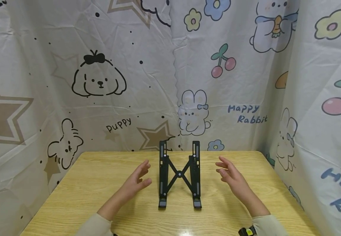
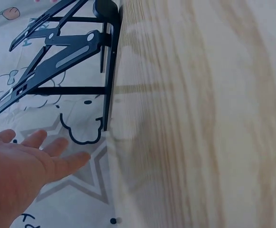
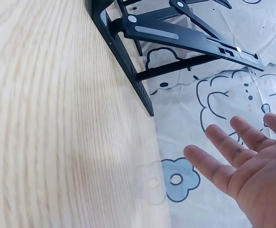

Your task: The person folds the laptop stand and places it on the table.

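A black folding laptop stand (image 1: 179,174) stands unfolded on the table, its two side rails joined by crossed bars with a round pivot in the middle. To its left, apart from it, is my left hand (image 1: 137,182), with fingers loosely extended and holding nothing. My right hand (image 1: 230,175) hovers on the other side, also clear of the stand, its fingers relaxed. In the left wrist view the stand (image 2: 67,54) shows its raised sloping arms above its base, beyond my fingers. The right wrist view shows the stand (image 3: 176,35) from the opposite side, with my spread fingers below it.
The light wood table (image 1: 99,170) carries the stand near its middle. Behind it and along both sides hangs a pale curtain (image 1: 146,98) printed with cartoon animals, stars and flowers. A black strap (image 1: 247,231) shows at my right sleeve.
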The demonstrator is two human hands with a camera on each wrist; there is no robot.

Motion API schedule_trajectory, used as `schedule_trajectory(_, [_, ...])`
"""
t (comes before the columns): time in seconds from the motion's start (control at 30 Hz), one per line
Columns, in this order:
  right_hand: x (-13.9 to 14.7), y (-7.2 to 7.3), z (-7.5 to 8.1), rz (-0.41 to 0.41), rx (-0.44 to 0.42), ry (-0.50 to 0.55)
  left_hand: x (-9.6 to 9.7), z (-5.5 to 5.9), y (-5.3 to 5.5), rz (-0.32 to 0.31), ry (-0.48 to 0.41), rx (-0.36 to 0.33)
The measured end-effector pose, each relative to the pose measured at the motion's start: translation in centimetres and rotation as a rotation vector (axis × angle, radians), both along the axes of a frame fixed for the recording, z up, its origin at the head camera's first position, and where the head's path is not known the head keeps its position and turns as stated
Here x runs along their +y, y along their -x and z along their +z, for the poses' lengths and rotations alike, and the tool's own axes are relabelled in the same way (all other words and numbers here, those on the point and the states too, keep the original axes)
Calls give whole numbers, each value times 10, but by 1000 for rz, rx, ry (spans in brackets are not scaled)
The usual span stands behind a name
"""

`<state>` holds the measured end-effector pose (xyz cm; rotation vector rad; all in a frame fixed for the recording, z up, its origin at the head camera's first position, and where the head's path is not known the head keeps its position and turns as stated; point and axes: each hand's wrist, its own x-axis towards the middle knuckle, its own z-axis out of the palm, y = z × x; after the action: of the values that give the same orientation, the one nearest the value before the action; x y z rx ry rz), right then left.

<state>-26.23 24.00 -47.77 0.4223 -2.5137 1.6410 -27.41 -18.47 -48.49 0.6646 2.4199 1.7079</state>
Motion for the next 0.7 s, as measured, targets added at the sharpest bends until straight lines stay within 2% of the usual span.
schedule_trajectory(0.33, [-9,3,-1,21,-111,59,10,-3,6,23,-157,-141])
schedule_trajectory(0.53, [-12,9,-2,79,-178,162,15,-2,10,0,-235,-224])
schedule_trajectory(0.7, [-17,14,-4,92,-260,228,20,-6,15,15,-276,-288])
